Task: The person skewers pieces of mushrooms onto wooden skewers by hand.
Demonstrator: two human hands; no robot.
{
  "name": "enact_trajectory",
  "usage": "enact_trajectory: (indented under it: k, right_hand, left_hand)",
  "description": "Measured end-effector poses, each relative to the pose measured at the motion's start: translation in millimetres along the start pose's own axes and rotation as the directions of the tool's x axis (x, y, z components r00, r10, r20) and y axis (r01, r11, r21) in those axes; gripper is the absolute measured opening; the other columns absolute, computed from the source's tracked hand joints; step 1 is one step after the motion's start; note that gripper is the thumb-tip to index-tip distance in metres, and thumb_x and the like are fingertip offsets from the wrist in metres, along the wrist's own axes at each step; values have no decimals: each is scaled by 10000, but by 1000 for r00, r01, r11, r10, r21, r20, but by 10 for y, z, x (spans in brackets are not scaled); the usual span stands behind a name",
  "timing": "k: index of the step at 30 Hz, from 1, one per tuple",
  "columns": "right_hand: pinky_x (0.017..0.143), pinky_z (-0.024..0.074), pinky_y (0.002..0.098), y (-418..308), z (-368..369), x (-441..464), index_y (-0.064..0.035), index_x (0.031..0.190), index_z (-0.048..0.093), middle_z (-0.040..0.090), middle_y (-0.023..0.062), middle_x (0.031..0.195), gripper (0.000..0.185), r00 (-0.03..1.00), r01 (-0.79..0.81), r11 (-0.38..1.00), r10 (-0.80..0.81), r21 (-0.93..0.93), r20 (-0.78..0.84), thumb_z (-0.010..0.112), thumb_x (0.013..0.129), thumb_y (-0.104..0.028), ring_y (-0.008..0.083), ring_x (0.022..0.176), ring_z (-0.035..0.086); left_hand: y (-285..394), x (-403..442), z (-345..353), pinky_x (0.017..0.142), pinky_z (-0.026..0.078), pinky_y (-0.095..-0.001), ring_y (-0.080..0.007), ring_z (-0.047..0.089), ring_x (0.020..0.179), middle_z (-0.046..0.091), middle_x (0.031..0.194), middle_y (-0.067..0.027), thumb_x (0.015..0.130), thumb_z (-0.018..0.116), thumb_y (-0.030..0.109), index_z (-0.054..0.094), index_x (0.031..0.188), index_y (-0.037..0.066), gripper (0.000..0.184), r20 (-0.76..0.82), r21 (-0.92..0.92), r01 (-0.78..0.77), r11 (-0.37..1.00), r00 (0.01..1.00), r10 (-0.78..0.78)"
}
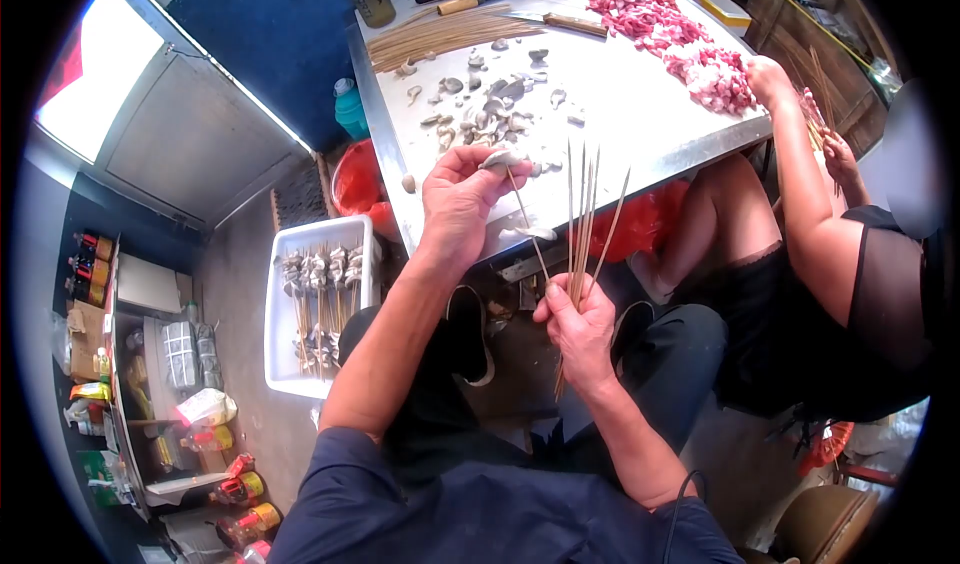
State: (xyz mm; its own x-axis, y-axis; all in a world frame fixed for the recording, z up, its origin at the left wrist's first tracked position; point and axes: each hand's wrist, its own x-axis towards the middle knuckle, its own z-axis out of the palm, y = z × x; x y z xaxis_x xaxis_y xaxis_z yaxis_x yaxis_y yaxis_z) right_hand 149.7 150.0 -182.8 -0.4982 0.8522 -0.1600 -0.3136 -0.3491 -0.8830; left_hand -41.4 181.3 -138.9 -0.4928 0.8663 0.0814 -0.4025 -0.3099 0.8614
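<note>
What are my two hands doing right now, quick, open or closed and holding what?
Left hand: closed, pinching a greyish piece at the upper end of a thin stick.
Right hand: closed around several thin sticks.

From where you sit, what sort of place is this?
Probably a small food-preparation room, perhaps for a skewer stall: diced, raw-looking meat on the table, thin skewers in the right hand, and a white tray of loaded skewers.
</note>
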Motion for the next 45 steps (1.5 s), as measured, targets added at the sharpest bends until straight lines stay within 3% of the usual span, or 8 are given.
enact_trajectory:
  k: [12,18,23,26,32,36,38,45]
  right_hand:
    - [420,289,155,20,-28,9,-57,955,549,594,39,673,51,998,33,999,-33,1,-45,545,957,-108,21,448,395]
    - [402,270,159,-37,-65,42,-56,944,552,591,38,664,55,995,61,998,-59,27,-84,553,953,-110,23,429,382]
    - [402,274,158,-45,-66,30,-54,943,552,593,39,663,54,998,13,1000,-14,-5,-68,547,953,-107,22,430,387]
    - [416,291,165,-86,-67,28,-45,933,552,587,26,662,57,998,-1,1000,1,3,-62,548,948,-99,20,448,398]
    - [430,304,172,-100,-54,31,-34,924,552,579,11,659,60,998,-38,999,40,38,-46,549,944,-90,17,466,401]
    - [434,305,171,-83,-54,23,-33,925,551,578,13,659,63,998,-56,998,57,26,-35,552,942,-94,16,469,398]
    - [434,306,171,-75,-51,20,-34,926,551,578,14,659,63,998,-52,998,52,25,-33,552,942,-95,17,468,398]
    - [438,315,169,-70,-2,-37,-37,928,550,579,18,660,56,998,-61,998,61,34,-5,551,943,-91,20,474,411]
  left_hand:
    - [24,-88,24,830,525,-294,-139,624,879,664,980,-105,807,500,-137,629,884,-5,200,225,269,26,963,970,-89]
    - [149,233,-114,775,510,-268,-143,644,841,705,919,-90,756,441,-125,693,936,4,335,359,606,-301,736,929,84]
    - [366,1182,-532,789,505,-300,-203,657,898,694,981,-139,829,567,54,682,1020,18,226,265,916,-361,174,871,413]
    - [300,1563,-710,903,476,-359,-287,629,1002,670,1074,-149,784,564,102,705,958,30,235,304,944,-331,-12,851,429]
    - [218,1762,-766,789,472,-398,-306,603,894,633,858,-125,747,584,56,667,873,51,151,405,912,-372,-174,885,230]
    - [284,1471,-556,711,501,-336,-249,651,816,647,858,-119,748,614,13,654,936,35,194,348,924,-380,29,873,342]
    - [330,1201,-424,660,526,-273,-195,677,748,667,864,-115,760,645,-9,624,978,-11,219,149,784,-282,553,950,274]
    - [190,228,-194,750,566,-313,-196,680,822,675,900,-123,834,620,-28,615,986,-36,152,152,299,-55,953,988,9]
